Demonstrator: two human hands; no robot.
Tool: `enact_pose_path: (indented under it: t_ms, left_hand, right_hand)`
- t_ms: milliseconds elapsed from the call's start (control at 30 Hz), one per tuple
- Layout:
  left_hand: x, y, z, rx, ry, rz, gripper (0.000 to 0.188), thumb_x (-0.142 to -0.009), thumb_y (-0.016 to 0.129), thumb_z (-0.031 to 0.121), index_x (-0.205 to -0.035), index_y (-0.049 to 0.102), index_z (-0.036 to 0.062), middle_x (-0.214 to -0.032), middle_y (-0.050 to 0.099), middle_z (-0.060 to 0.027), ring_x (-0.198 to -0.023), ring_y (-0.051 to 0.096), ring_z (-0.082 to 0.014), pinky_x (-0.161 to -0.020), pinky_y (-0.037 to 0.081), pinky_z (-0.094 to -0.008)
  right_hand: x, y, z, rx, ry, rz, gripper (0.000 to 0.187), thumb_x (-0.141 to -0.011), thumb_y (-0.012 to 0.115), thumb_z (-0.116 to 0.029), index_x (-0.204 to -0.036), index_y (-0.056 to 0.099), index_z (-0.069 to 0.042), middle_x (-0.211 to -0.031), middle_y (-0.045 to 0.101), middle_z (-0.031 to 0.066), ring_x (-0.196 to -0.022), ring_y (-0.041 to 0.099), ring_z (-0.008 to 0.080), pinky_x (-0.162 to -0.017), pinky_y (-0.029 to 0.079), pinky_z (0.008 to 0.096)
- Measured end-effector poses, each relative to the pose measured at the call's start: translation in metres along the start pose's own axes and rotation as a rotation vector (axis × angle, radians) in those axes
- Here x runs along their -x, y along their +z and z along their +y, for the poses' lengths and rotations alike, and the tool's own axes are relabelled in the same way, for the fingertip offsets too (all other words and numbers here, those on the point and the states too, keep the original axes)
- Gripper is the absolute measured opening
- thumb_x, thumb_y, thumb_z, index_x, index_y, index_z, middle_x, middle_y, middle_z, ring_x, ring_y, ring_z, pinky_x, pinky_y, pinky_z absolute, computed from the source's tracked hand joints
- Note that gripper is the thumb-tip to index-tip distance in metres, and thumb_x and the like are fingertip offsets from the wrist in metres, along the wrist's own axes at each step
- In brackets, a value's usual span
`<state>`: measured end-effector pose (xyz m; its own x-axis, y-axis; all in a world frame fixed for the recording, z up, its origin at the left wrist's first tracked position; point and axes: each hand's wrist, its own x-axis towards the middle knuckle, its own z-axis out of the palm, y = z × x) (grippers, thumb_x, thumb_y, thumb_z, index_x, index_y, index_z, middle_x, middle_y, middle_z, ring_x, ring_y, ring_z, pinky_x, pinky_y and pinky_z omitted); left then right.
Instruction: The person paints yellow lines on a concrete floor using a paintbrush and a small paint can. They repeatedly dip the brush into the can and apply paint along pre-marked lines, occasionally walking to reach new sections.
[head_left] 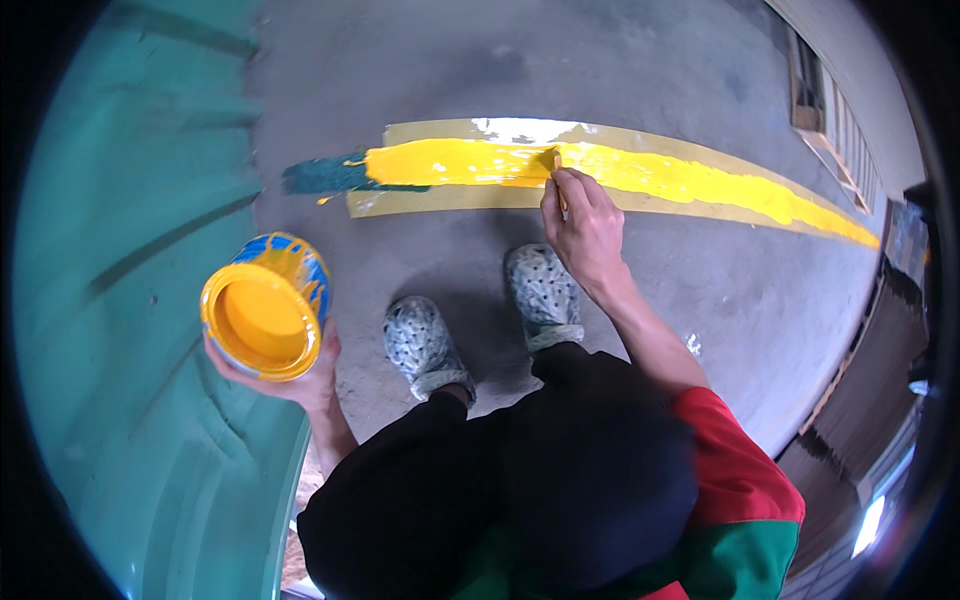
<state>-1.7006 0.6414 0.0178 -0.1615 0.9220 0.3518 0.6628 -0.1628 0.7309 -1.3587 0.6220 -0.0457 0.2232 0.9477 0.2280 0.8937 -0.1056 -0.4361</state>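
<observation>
My left hand [318, 372] is wrapped round a blue paint can [318, 268], its sides streaked with yellow and its open mouth tilted up. Yellow paint [262, 322] shows inside. In my right hand [585, 225] is a paintbrush [560, 180], mostly covered by my fingers, with its bristles against a yellow painted stripe [450, 160] on the grey floor. Pale tape [400, 204] borders the stripe along both long sides. At the left end, a dark green painted patch [325, 174] sticks out past the yellow, with small yellow drips near it.
A green corrugated metal wall [150, 250] rises close on my left. My patterned clogs [543, 285] stand on the concrete floor [480, 60] just short of the stripe. Wooden frames [838, 150] lean at the far right, with dark sheets [860, 380] lower down on that side.
</observation>
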Motion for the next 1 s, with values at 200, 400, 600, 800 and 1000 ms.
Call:
enact_pose_path:
  t_ms: [200, 400, 600, 800, 1000]
  left_hand:
    - [0.015, -0.016, -0.015, 0.066, -0.111, 0.002, 0.131, -0.058, 0.094, 0.031, -0.154, 0.009, 0.0040, -0.149, 0.034, -0.0202, -0.136, 0.044, -0.0331, -0.115, 0.035, -0.0495]
    - [0.037, -0.029, -0.034, 0.090, -0.153, 0.006, 0.137, -0.056, 0.097, 0.033, -0.153, 0.005, 0.0036, -0.150, 0.027, -0.0204, -0.136, 0.043, -0.0335, -0.114, 0.038, -0.0497]
    - [0.051, -0.024, -0.038, 0.193, -0.188, -0.028, 0.134, -0.058, 0.098, 0.026, -0.152, 0.005, 0.0056, -0.151, 0.028, -0.0219, -0.137, 0.042, -0.0333, -0.116, 0.037, -0.0500]
    - [0.055, -0.021, -0.040, 0.237, -0.178, -0.042, 0.133, -0.058, 0.097, 0.027, -0.152, 0.006, 0.0048, -0.153, 0.028, -0.0232, -0.139, 0.040, -0.0340, -0.117, 0.035, -0.0499]
    - [0.052, -0.022, -0.040, 0.217, -0.182, -0.034, 0.133, -0.058, 0.098, 0.028, -0.151, 0.007, 0.0042, -0.152, 0.029, -0.0238, -0.138, 0.041, -0.0343, -0.117, 0.035, -0.0501]
  right_hand:
    - [-0.022, 0.029, -0.043, -0.106, -0.124, -0.062, 0.013, -0.087, 0.071, -0.004, -0.099, 0.068, -0.001, -0.093, 0.072, 0.0143, -0.074, 0.071, 0.0296, -0.065, 0.058, 0.0378]
    - [-0.039, 0.045, -0.089, -0.189, -0.156, -0.192, 0.014, -0.088, 0.073, -0.010, -0.097, 0.069, 0.000, -0.089, 0.071, 0.0158, -0.071, 0.071, 0.0295, -0.063, 0.057, 0.0368]
    - [-0.052, 0.047, -0.111, -0.271, -0.077, -0.395, 0.026, -0.086, 0.077, -0.015, -0.101, 0.066, 0.002, -0.091, 0.069, 0.0168, -0.079, 0.073, 0.0304, -0.070, 0.059, 0.0385]
    - [-0.075, 0.028, -0.122, -0.246, -0.209, -0.368, 0.018, -0.085, 0.077, -0.011, -0.097, 0.072, 0.000, -0.092, 0.069, 0.0161, -0.078, 0.071, 0.0292, -0.071, 0.056, 0.0392]
    - [-0.084, 0.058, -0.137, -0.554, -0.149, -0.315, 0.021, -0.086, 0.080, -0.014, -0.099, 0.072, 0.001, -0.091, 0.072, 0.0102, -0.079, 0.066, 0.0145, -0.073, 0.053, 0.0273]
